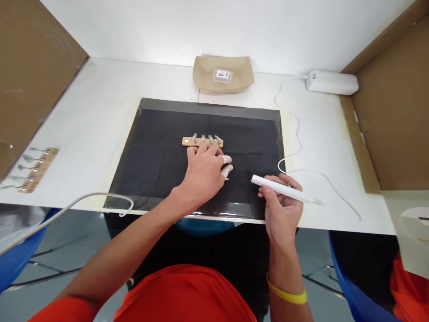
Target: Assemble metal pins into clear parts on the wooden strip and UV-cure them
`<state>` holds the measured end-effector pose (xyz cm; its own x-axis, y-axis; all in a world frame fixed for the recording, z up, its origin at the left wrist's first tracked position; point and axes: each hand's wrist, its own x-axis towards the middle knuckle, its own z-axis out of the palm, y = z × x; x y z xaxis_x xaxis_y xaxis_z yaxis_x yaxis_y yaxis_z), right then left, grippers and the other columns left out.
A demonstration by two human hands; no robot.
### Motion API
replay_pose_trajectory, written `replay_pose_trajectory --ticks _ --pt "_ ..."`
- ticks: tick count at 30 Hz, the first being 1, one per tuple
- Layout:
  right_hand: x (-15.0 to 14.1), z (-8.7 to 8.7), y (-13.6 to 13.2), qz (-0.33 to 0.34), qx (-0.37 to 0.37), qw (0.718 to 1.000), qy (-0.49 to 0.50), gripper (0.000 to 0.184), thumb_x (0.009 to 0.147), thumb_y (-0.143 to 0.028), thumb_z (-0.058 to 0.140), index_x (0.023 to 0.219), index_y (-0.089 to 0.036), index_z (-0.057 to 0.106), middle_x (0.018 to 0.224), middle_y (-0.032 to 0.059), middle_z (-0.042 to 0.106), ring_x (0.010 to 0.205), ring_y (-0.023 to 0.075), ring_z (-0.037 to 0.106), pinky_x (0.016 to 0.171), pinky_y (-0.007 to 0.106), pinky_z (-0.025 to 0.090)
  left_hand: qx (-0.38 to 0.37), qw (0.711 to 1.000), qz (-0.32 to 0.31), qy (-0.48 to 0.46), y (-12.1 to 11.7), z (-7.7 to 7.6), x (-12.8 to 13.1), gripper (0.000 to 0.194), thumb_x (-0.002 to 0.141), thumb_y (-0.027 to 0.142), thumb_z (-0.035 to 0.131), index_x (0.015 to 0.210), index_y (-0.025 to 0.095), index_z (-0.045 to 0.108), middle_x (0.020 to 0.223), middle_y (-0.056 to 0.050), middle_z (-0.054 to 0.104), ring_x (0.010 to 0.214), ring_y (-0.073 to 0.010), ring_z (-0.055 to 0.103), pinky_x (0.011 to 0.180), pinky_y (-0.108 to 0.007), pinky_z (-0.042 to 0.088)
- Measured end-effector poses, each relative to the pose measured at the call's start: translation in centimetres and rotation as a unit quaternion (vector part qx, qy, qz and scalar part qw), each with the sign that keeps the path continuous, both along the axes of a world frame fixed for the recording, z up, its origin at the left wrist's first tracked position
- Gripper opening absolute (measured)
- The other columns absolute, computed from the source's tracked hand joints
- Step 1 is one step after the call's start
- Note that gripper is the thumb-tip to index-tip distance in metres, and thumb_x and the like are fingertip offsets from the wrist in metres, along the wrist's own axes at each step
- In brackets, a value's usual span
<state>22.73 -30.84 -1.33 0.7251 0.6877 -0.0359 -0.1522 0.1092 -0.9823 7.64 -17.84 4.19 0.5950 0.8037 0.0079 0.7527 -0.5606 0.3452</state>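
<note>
A short wooden strip [186, 141] lies on the black mat, with several glossy, silvery nail-shaped pieces [210, 139] standing along it. My left hand [203, 173] rests palm down in front of the strip, its far fingertips at the strip's near edge. White finger cots [227, 170] cover its thumb and index finger, which are apart with no visible thing between them. In my right hand [283, 208], above the mat's front right corner, is a white pen-shaped tool [279, 186]. Its wide end points left; the pale, thin end at the right is blurred.
Behind the black mat [161, 120] sits a cardboard tray [197, 78] holding a small clear labelled box [222, 75]. A white power bank-like block [331, 82] trails a cable [298, 129] along the right. At left lie another wooden strip [42, 170] and a thick cable [90, 195]. Cardboard walls flank the table.
</note>
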Motion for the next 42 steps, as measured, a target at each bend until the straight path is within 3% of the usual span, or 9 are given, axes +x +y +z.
replay_pose_trajectory --ticks 9,20,26,31,36,42 --pt "-0.3 0.1 0.1 -0.002 -0.008 1.000 -0.028 0.046 0.079 -0.023 0.086 0.117 -0.025 0.061 0.103 0.0000 0.078 0.077 0.0117 0.072 0.068 0.026 0.061 0.042 0.995 -0.072 0.057 0.1 -0.5 -1.2 0.026 0.099 0.023 0.057 0.091 0.022 0.082 0.125 -0.012 0.070 0.124 -0.0370 0.054 0.091 -0.055 0.038" --pt "-0.4 0.2 0.1 0.002 -0.012 0.999 -0.044 0.043 0.080 -0.026 0.085 0.116 -0.024 0.061 0.103 0.0004 0.078 0.078 0.0123 0.072 0.067 0.026 0.061 0.077 0.993 -0.072 0.045 0.8 -0.6 -1.4 0.035 0.101 0.025 0.053 0.078 0.018 0.078 0.126 -0.010 0.071 0.121 -0.0337 0.056 0.103 -0.057 0.037" --pt "-0.4 0.0 0.1 0.008 -0.010 0.998 -0.053 0.042 0.082 -0.025 0.084 0.117 -0.025 0.062 0.103 0.0003 0.078 0.076 0.0117 0.071 0.067 0.026 0.061 0.038 0.996 -0.054 0.056 1.3 0.3 -1.5 0.032 0.104 0.036 0.053 0.107 0.019 0.079 0.118 -0.011 0.074 0.117 -0.0338 0.055 0.103 -0.056 0.036" --pt "-0.4 0.1 0.0 0.009 -0.009 0.998 -0.058 0.042 0.081 -0.025 0.085 0.117 -0.025 0.062 0.103 0.0006 0.079 0.081 0.0132 0.073 0.068 0.026 0.061 0.035 0.995 -0.086 0.038 1.5 0.0 -1.5 0.026 0.101 0.026 0.054 0.099 0.023 0.079 0.118 -0.008 0.072 0.117 -0.0311 0.054 0.104 -0.053 0.034" --pt "-0.3 0.1 0.1 0.013 -0.007 0.998 -0.059 0.042 0.082 -0.024 0.085 0.116 -0.024 0.062 0.103 0.0003 0.079 0.079 0.0126 0.072 0.068 0.027 0.061 0.059 0.984 -0.130 0.111 1.4 0.2 -1.5 0.032 0.093 0.008 0.046 0.106 0.016 0.075 0.129 -0.015 0.067 0.122 -0.0347 0.051 0.098 -0.054 0.035" --pt "-0.4 0.1 0.1 0.012 -0.016 0.998 -0.067 0.042 0.082 -0.028 0.084 0.117 -0.024 0.061 0.102 0.0014 0.078 0.079 0.0141 0.072 0.069 0.029 0.062 0.074 0.979 -0.151 0.115 1.4 0.0 -2.0 0.035 0.095 0.007 0.044 0.110 0.017 0.074 0.130 -0.016 0.067 0.124 -0.0362 0.052 0.094 -0.054 0.034"
